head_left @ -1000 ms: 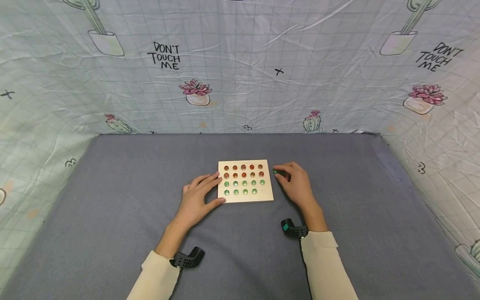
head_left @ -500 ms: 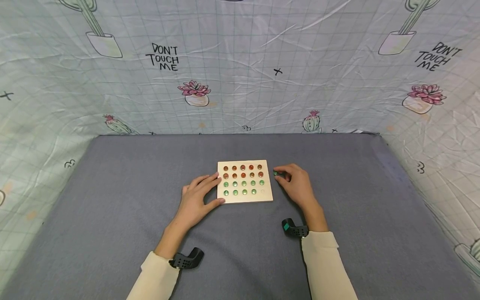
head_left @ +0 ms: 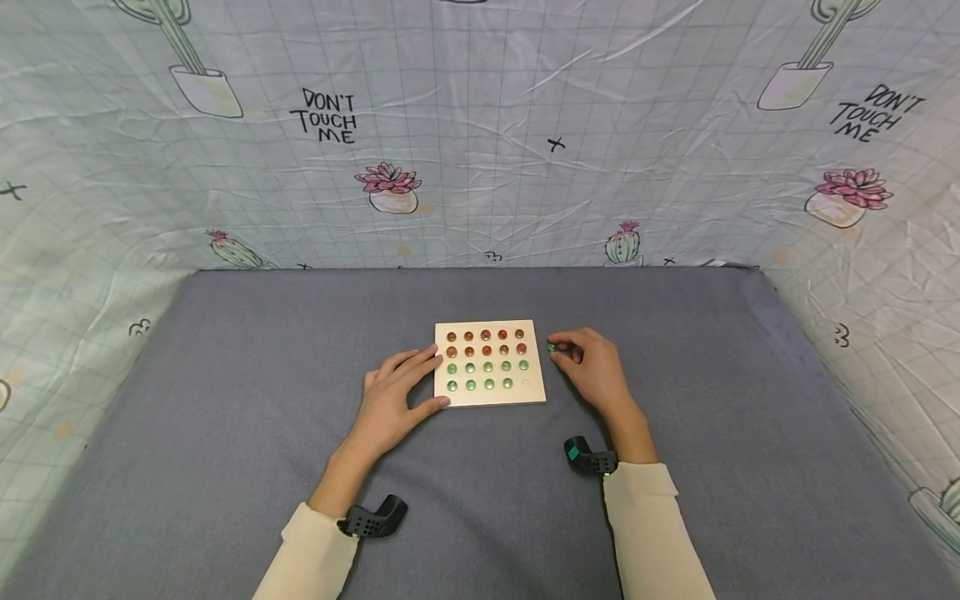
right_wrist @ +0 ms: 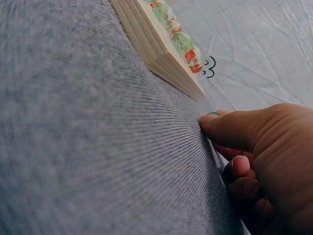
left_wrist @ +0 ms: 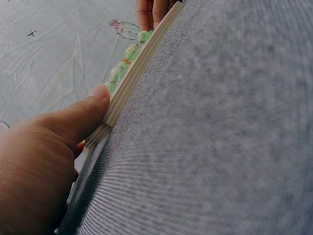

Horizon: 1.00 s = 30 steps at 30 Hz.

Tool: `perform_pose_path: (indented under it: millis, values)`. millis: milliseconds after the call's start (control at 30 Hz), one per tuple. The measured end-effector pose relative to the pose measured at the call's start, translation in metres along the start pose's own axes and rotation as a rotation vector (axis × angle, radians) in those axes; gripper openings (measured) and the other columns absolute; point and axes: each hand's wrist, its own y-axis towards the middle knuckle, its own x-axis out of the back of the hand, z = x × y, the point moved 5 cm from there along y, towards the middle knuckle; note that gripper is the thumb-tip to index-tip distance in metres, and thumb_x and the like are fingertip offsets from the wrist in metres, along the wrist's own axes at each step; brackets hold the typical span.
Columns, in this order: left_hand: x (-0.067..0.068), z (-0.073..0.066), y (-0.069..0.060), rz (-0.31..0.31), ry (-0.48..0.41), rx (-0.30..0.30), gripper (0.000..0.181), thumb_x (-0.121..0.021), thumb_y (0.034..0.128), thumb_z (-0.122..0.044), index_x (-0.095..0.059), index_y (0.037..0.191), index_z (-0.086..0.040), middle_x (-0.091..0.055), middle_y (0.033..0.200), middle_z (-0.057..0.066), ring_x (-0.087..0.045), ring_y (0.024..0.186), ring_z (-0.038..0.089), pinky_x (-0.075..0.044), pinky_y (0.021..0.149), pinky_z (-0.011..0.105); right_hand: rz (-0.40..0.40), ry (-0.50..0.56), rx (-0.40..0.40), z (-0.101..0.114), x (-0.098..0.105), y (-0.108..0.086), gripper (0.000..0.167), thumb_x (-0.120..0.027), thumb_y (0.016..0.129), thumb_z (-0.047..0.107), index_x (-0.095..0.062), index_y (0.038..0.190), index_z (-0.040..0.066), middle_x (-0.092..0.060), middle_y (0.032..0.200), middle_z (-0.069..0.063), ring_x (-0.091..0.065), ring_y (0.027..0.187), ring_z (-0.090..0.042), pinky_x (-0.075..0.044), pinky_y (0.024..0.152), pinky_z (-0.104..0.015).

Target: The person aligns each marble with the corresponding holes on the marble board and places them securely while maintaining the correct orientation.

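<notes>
A light wooden board lies flat on the grey cloth, with rows of glass marbles in its hollows. Orange-red marbles fill the two far rows, and green marbles sit in the two near rows. The near right hollow holds no marble. My left hand rests against the board's left side, fingers fairly straight; its thumb touches the near left corner. Just right of the board, my right hand pinches a green marble between thumb and fingers, mostly hidden in the right wrist view.
Grey cloth covers the table around the board. A pale patterned sheet hangs behind and along both sides. Each wrist carries a black camera band, left and right.
Little has changed. The right hand stays beside the board with the green marble, which shows slightly more between the fingertips. The left hand keeps its place, and the view has shifted slightly.
</notes>
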Motion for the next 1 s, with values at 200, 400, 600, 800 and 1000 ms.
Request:
perform_pose_path:
  millis: [200, 400, 600, 800, 1000]
  values:
    - [-0.0005, -0.0006, -0.0016, -0.013, -0.008, -0.005, 0.066, -0.078, 0.0781, -0.038, -0.057, 0.136, -0.014, -0.047, 0.144, 0.001, -0.04, 0.13, 0.025, -0.026, 0.086, 0.049, 0.002, 0.001, 0.025, 0.0007, -0.0003, -0.0002, 0.026, -0.075, 0.083, 0.008, -0.072, 0.109, 0.008, -0.06, 0.085, -0.006, -0.045, 0.063, -0.017, -0.036, 0.059, -0.033]
    - [-0.0017, -0.0008, -0.0026, -0.014, -0.002, -0.008, 0.065, -0.077, 0.079, -0.038, -0.056, 0.136, -0.014, -0.046, 0.144, 0.0, -0.039, 0.13, 0.025, -0.026, 0.086, 0.048, 0.001, 0.007, 0.045, 0.002, 0.0002, -0.0013, 0.023, -0.075, 0.083, 0.007, -0.073, 0.106, 0.008, -0.059, 0.084, -0.006, -0.043, 0.062, -0.017, -0.035, 0.058, -0.034]
    - [-0.0033, -0.0006, -0.003, -0.002, -0.001, 0.004, 0.064, -0.075, 0.0806, -0.04, -0.056, 0.137, -0.015, -0.045, 0.145, -0.001, -0.038, 0.131, 0.023, -0.026, 0.086, 0.047, -0.01, 0.002, 0.026, 0.0011, 0.0014, -0.0022, 0.017, -0.076, 0.083, 0.007, -0.074, 0.1, 0.006, -0.058, 0.082, -0.007, -0.045, 0.063, -0.017, -0.036, 0.059, -0.034]
    - [-0.0036, -0.0017, -0.0033, -0.012, 0.0, -0.001, 0.064, -0.076, 0.0801, -0.039, -0.056, 0.136, -0.015, -0.046, 0.145, -0.001, -0.038, 0.13, 0.023, -0.026, 0.086, 0.047, -0.01, 0.0, 0.009, 0.0007, 0.0034, -0.0025, 0.016, -0.076, 0.082, 0.004, -0.074, 0.098, 0.004, -0.057, 0.079, -0.005, -0.045, 0.062, -0.017, -0.037, 0.058, -0.033]
    - [-0.0043, -0.0015, -0.0039, -0.013, 0.004, 0.001, 0.066, -0.076, 0.0792, -0.04, -0.056, 0.137, -0.015, -0.045, 0.145, -0.001, -0.038, 0.131, 0.023, -0.026, 0.086, 0.048, 0.005, 0.0, -0.004, 0.0005, 0.0043, -0.0019, 0.015, -0.076, 0.081, 0.005, -0.073, 0.096, 0.004, -0.058, 0.078, -0.005, -0.045, 0.06, -0.016, -0.036, 0.057, -0.032]
